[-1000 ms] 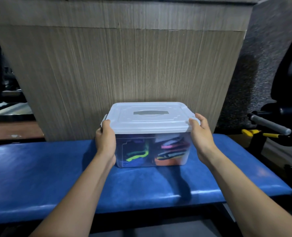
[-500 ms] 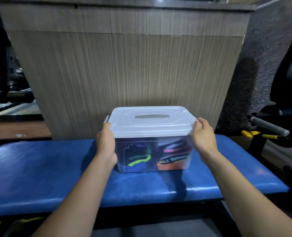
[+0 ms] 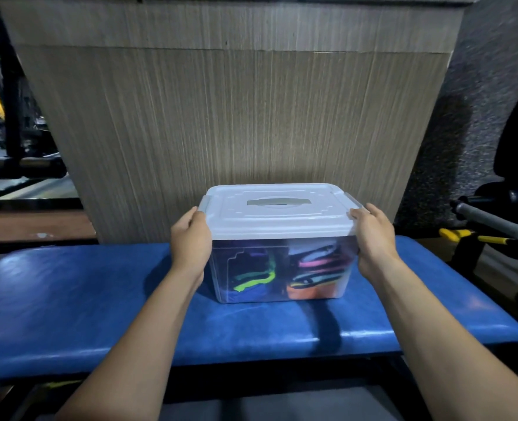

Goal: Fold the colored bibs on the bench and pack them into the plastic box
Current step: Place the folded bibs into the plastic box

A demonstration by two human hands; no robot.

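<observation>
While the blue padded table [image 3: 69,305] carries it near the middle, the plastic box [image 3: 279,268] stands upright with its white lid [image 3: 279,214] seated on top, a grey handle recess in the lid's centre. Through the clear front wall the folded bibs [image 3: 282,275] show in two stacks side by side: on the left dark blue and purple cloth with bright green trim, on the right layers edged in pink, pale blue and yellow above an orange piece at the bottom. The left hand [image 3: 191,238] grasps the box's left end, palm against the side wall and fingers curled up over the lid's left corner by its grey latch. The right hand [image 3: 373,235] grasps the opposite end the same way, fingers hooked over the lid's right corner. The box sits between the two hands, touching both, its base on the table. Behind it rises a wood-grain panel [image 3: 236,117]; far right lies a grey bar [image 3: 491,221] with yellow parts.
</observation>
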